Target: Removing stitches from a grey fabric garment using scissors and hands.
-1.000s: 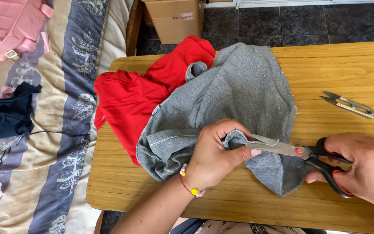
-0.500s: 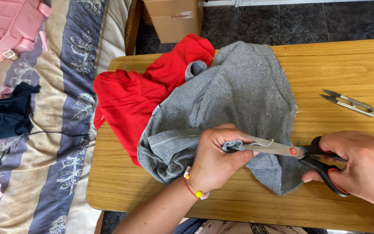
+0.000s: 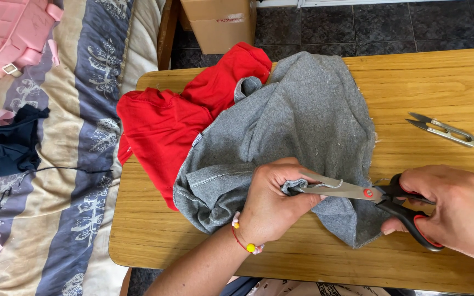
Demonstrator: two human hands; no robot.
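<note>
Scissor blades are seen slightly advanced into the fold since earlier | left hand [image 3: 272, 203] fingers closed, pinching grey fleece fabric [image 3: 297, 126] taut on wooden counter [image 3: 429, 82] | right hand [image 3: 456, 211] fingers closed through black-handled steel scissors [image 3: 368, 194], blades nearly shut on cloth

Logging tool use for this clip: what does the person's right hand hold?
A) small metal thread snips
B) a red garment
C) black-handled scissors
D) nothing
C: the right hand grips the black-handled scissors, blades at the fold of grey fabric pinched by the left hand; the thread snips lie untouched on the table.
</note>
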